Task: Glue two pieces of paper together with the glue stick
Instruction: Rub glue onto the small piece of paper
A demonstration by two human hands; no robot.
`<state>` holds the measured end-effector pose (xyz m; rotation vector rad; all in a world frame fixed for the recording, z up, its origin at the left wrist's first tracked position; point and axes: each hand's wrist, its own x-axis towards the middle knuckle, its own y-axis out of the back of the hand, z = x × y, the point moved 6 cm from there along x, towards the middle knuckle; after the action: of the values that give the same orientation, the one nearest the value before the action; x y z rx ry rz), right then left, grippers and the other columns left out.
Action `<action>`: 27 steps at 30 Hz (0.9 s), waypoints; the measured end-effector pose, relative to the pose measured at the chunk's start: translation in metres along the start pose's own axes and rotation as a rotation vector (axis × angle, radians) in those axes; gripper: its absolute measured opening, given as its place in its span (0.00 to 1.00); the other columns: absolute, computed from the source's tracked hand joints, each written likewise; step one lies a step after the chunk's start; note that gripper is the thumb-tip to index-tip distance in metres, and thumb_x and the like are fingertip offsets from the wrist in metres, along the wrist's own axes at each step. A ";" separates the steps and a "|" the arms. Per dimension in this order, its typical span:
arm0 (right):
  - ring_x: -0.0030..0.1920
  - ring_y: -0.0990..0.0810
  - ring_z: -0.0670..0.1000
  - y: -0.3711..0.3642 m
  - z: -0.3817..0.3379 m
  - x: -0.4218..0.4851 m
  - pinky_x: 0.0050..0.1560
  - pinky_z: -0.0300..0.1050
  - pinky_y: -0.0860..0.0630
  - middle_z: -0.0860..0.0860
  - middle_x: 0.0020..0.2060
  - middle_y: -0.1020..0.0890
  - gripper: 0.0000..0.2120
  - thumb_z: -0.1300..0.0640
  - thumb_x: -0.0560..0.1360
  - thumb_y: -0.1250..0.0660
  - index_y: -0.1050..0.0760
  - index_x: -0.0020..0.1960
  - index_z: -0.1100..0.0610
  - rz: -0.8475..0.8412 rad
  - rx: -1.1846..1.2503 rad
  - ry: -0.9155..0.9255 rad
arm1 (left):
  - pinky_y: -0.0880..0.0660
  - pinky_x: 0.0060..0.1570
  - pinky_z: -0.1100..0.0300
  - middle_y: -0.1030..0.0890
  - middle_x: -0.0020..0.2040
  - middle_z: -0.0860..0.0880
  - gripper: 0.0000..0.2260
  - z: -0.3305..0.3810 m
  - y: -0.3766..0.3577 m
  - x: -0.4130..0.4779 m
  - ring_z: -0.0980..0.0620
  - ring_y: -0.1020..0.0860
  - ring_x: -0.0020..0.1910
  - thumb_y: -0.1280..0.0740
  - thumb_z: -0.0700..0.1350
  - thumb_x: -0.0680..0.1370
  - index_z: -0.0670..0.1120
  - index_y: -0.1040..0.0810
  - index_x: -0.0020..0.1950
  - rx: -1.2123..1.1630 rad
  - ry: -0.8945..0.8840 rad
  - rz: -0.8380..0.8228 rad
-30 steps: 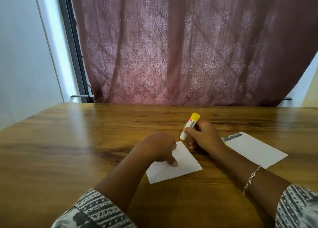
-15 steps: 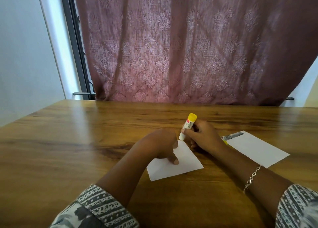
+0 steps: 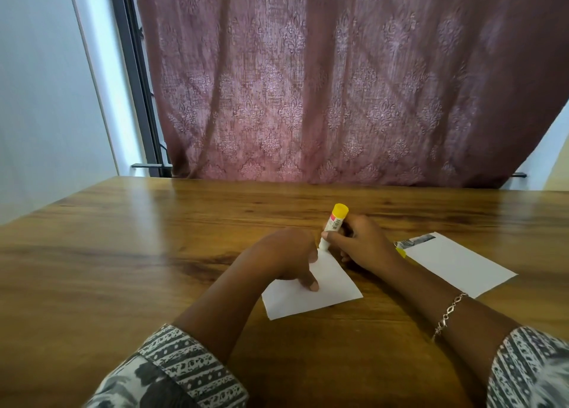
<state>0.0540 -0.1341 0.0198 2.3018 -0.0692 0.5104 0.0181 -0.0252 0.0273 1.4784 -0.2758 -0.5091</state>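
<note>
A small white paper (image 3: 334,287) lies on the wooden table (image 3: 129,253) in front of me. My left hand (image 3: 284,255) rests on its left part, the thumb pressing it down. My right hand (image 3: 361,241) grips a glue stick (image 3: 335,221) with a white body and a yellow end pointing up. The stick's lower tip touches the far corner of this paper. A second, larger white paper (image 3: 458,266) lies to the right, apart from the first, with a dark printed strip along its far edge.
A small yellow piece (image 3: 401,252) lies at the second paper's left edge, half hidden by my right wrist. A maroon patterned curtain (image 3: 338,84) hangs behind the table's far edge. A pale wall stands to the left.
The glue stick has tipped slightly more upright, its tip staying at the paper's far corner. My left hand stays on the paper. The view has shifted a little.
</note>
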 end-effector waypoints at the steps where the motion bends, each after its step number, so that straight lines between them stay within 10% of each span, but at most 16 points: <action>1: 0.29 0.27 0.44 0.000 0.000 -0.001 0.29 0.33 0.33 0.51 0.41 0.23 0.10 0.53 0.74 0.35 0.27 0.50 0.59 0.000 0.004 0.003 | 0.31 0.60 0.56 0.27 0.65 0.43 0.25 0.000 0.000 0.000 0.45 0.29 0.62 0.33 0.48 0.74 0.41 0.32 0.68 -0.002 0.001 -0.001; 27: 0.32 0.27 0.47 0.003 -0.002 -0.008 0.33 0.40 0.30 0.59 0.46 0.18 0.12 0.54 0.73 0.35 0.25 0.51 0.62 -0.008 0.009 0.024 | 0.31 0.58 0.58 0.26 0.64 0.43 0.24 -0.002 0.000 0.001 0.45 0.28 0.61 0.33 0.48 0.74 0.41 0.32 0.68 -0.018 0.001 0.000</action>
<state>0.0455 -0.1356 0.0207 2.3029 -0.0466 0.5351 0.0201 -0.0244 0.0267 1.4608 -0.2697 -0.5099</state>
